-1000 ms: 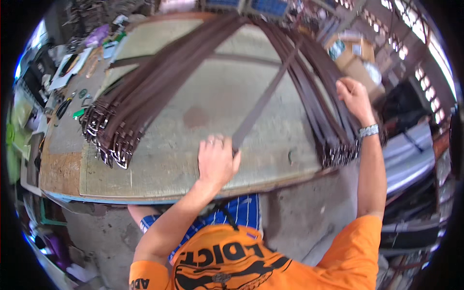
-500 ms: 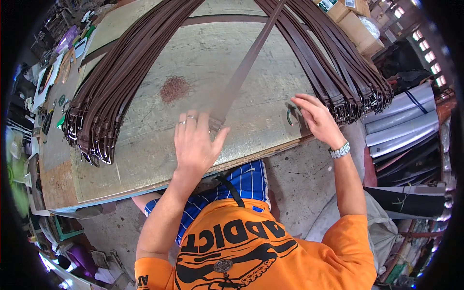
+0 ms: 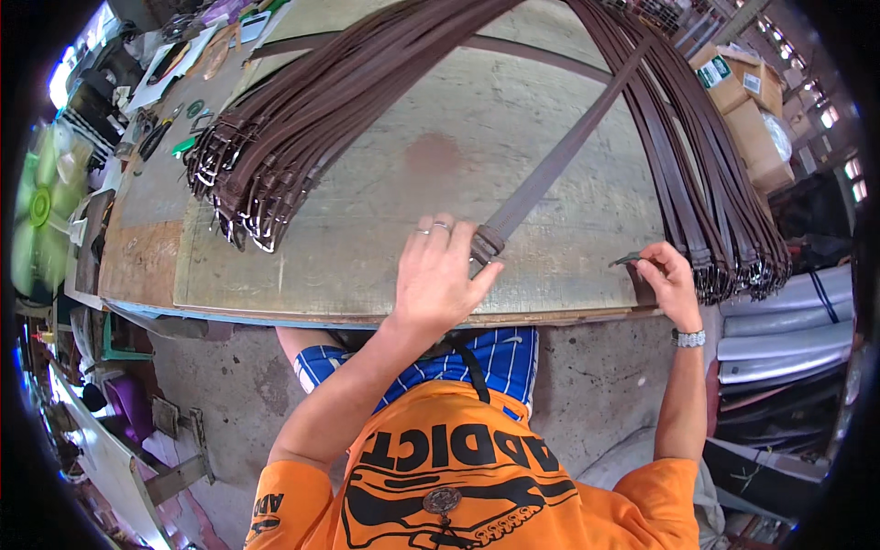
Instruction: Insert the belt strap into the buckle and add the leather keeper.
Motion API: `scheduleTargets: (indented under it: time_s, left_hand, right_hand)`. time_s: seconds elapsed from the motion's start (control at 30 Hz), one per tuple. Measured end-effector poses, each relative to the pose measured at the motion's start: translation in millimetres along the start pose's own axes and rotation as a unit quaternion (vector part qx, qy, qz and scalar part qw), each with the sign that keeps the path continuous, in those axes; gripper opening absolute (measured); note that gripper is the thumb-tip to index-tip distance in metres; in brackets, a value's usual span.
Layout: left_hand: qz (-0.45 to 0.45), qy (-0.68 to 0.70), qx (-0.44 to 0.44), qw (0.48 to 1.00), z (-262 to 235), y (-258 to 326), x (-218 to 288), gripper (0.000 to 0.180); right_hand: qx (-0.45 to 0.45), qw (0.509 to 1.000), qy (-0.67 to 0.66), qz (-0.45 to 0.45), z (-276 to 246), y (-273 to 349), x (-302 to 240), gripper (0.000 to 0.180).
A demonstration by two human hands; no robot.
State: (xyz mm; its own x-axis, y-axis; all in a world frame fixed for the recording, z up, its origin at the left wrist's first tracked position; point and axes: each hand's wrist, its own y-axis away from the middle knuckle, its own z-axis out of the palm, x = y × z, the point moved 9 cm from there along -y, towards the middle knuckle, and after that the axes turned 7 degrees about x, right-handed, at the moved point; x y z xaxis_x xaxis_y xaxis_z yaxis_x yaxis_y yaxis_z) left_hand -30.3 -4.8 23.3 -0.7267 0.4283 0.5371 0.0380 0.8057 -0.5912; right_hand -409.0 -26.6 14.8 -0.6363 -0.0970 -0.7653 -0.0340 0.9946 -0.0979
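Observation:
A single dark brown belt [image 3: 564, 170] stretches diagonally across the table, its buckle end nearest me. My left hand [image 3: 438, 282] grips that end between thumb and index finger, beside the buckle [image 3: 488, 243]; a ring is on one finger. To the right, near the table's front edge, my right hand [image 3: 671, 286] pinches a small green-handled tool [image 3: 628, 259] whose tip points left. Its exact kind is too small to make out. A metal watch [image 3: 687, 338] is on my right wrist.
Buckled brown belts lie in a thick bundle [image 3: 302, 128] at left and another bundle [image 3: 697, 174] at right. A reddish-brown pile of small bits [image 3: 433, 154] sits mid-table. Cardboard boxes [image 3: 747, 110] stand far right, silvery rolls [image 3: 779, 335] below them. A green fan [image 3: 41, 206] is at left.
My right hand has picked up the green-handled tool from the tabletop. The belt's buckle end is now at rest by my left hand. The whole view has shifted.

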Motion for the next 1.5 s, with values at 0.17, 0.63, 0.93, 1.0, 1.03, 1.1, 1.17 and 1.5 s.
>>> scheduleTargets:
  time_s: [0.17, 0.63, 0.93, 1.0, 1.03, 1.1, 1.17, 1.5]
  left_hand:
    - [0.031, 0.014, 0.031, 0.999, -21, -3, 3, 0.047]
    - [0.065, 0.015, 0.027, 0.997, -17, -1, 7, 0.045]
    - [0.03, 0.016, 0.022, 0.999, -16, 1, 4, 0.042]
    - [0.039, 0.022, -0.003, 0.999, -16, 1, 5, 0.044]
    - [0.017, 0.012, -0.051, 0.998, -12, -1, 1, 0.046]
    - [0.002, 0.011, -0.058, 0.998, -11, -12, 2, 0.046]
    - [-0.005, 0.002, -0.114, 0.993, 1, -19, -4, 0.046]
    - [0.09, 0.085, -0.296, 0.947, 30, -45, 6, 0.035]
  right_hand:
    - [-0.032, 0.986, -0.13, 0.096, -5, 35, -20, 0.012]
    - [-0.022, 0.963, 0.267, -0.006, -19, 55, -26, 0.014]
    - [0.122, 0.981, -0.117, 0.097, -52, 66, -33, 0.018]
    - [0.13, 0.945, -0.283, 0.104, -26, 62, -41, 0.02]
    - [0.12, 0.93, -0.333, 0.103, -10, 59, -48, 0.021]
    - [0.122, 0.909, -0.389, 0.088, 20, 52, -56, 0.032]
    - [0.125, 0.895, -0.42, 0.08, 48, 42, -69, 0.035]
    - [0.091, 0.893, -0.431, 0.095, 115, -2, -67, 0.03]
